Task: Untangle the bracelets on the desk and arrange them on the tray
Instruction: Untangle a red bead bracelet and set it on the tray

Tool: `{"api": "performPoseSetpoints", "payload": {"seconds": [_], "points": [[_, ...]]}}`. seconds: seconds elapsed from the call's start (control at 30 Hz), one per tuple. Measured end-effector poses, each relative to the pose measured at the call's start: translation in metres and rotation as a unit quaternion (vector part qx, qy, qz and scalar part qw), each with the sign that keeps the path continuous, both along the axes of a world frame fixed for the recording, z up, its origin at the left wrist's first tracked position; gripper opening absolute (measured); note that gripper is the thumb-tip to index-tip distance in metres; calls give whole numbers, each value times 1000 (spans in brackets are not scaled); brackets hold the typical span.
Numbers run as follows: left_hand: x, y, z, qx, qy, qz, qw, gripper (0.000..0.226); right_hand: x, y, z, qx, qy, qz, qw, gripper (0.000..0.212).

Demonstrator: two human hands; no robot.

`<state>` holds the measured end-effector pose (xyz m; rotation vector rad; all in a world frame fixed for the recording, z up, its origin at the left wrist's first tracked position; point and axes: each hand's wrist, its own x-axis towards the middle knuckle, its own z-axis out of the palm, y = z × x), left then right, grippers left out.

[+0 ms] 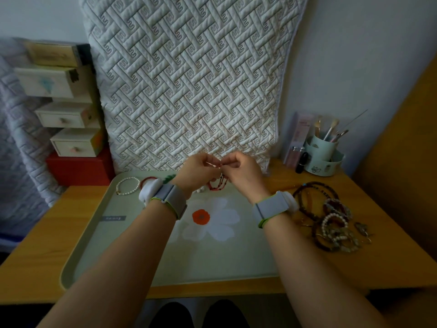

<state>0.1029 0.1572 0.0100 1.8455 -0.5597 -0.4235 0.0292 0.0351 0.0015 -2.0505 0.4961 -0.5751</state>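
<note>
My left hand and my right hand meet above the far edge of the pale green tray. Together they pinch a thin red and black beaded bracelet, whose loop hangs down between them over the tray. On the tray's far left lie a white pearl bracelet, a red bracelet and a green one, the last two partly hidden by my left wrist. A tangled pile of bracelets sits on the desk to the right of the tray.
A quilted cushion leans against the wall behind the tray. Small drawer boxes are stacked on a red box at the left. A brush holder with cosmetics stands at the back right. The wooden desk ends near my knees.
</note>
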Motion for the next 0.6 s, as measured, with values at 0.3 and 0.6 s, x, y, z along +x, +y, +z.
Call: {"api": "performPoseSetpoints", "payload": {"seconds": [0.3,0.6], "points": [[2,-8,-17,156,-174,15,972,13,3,-7,-7,-74,92,1,993,17],[15,-21,-26,190,-210,25,959,23,19,-16,-19,-113,111,-1,987,19]]}}
